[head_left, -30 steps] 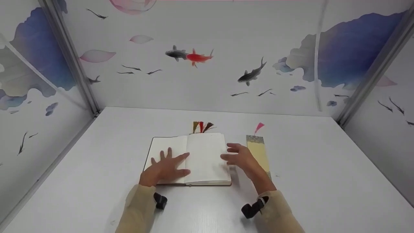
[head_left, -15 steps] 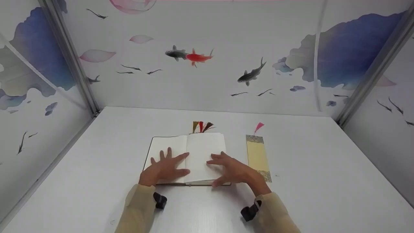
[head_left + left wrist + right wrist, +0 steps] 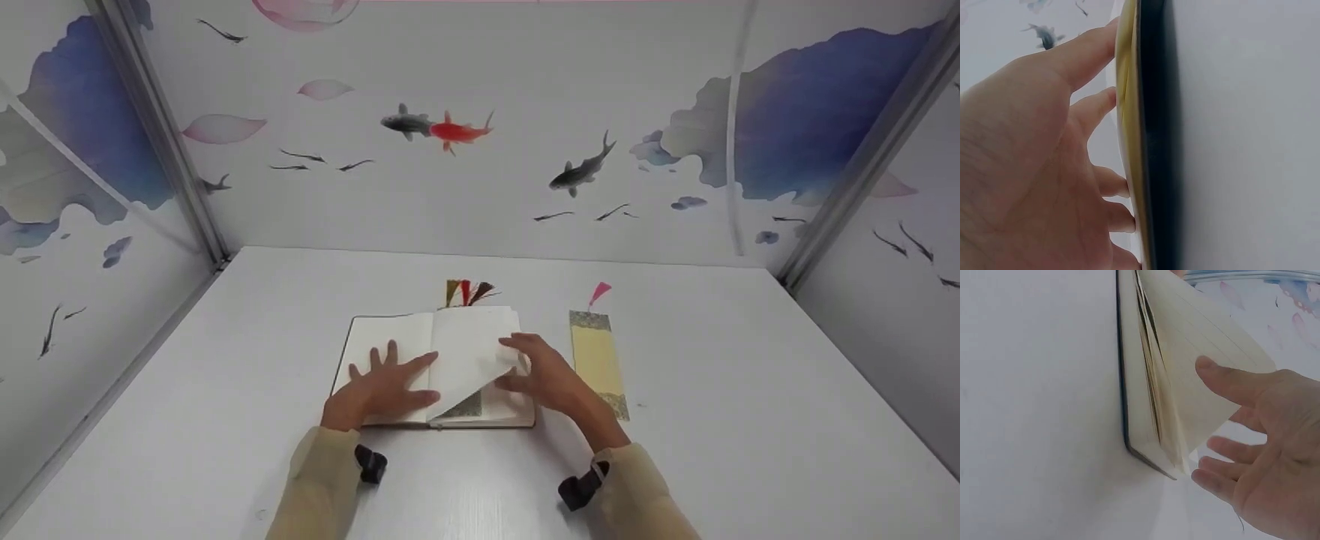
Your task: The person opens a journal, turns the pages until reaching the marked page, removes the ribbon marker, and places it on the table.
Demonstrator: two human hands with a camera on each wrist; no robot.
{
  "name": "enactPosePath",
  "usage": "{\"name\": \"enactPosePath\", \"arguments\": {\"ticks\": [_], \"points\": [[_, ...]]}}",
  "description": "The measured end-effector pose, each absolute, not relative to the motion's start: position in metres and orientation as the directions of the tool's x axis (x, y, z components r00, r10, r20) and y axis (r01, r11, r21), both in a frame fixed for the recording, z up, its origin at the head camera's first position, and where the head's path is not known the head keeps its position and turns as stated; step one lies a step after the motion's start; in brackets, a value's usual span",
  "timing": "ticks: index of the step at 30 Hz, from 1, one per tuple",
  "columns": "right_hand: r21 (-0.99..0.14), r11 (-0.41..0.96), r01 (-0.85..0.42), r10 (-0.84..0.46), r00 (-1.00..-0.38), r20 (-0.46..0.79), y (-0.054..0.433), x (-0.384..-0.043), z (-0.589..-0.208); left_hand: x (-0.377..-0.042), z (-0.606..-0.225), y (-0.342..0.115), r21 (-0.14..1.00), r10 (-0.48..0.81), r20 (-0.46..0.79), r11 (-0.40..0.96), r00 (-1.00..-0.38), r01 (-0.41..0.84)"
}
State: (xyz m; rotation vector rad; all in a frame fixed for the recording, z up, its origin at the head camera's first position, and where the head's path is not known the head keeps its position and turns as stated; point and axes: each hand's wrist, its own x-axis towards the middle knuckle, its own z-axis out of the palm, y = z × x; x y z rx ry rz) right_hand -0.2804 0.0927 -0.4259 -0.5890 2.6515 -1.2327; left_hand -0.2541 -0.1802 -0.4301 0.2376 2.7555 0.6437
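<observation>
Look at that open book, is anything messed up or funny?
I see nothing spilled or torn. One page of the notebook bends up at its near corner, in the right hand, so a patterned strip peeks out underneath. Beyond the top edge, the dark tassel leans sideways beside the straighter red tassel.

Painted fish (image 3: 461, 133) on white wall (image 3: 450, 217)

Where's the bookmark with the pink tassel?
In the head view, the pink-tasselled bookmark lies on the white table, right of the open notebook, beside the right hand.
</observation>
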Motion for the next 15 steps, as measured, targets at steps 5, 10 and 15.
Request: {"name": "enactPosePath", "arguments": {"ticks": [5, 10, 15], "points": [[-0.916, 0.380, -0.128, -0.345, -0.938, -0.012, 0.0926, -0.2836, -0.4247, -0.2542, -0.4301, -0.1804, 0.465, 0.232, -0.250, 0.880, -0.940, 0.093], [-0.985, 0.172, 0.018, -0.267, -0.962, -0.064, 0.0911, -0.2850, -0.4230, -0.2546, -0.4310, -0.1810, 0.471, 0.240, -0.246, 0.877, -0.939, 0.101], [-0.991, 0.096, 0.094, -0.125, -0.986, -0.106, 0.0837, -0.2846, -0.4253, -0.2546, -0.4317, -0.1813, 0.465, 0.233, -0.249, 0.880, -0.940, 0.095]]}}
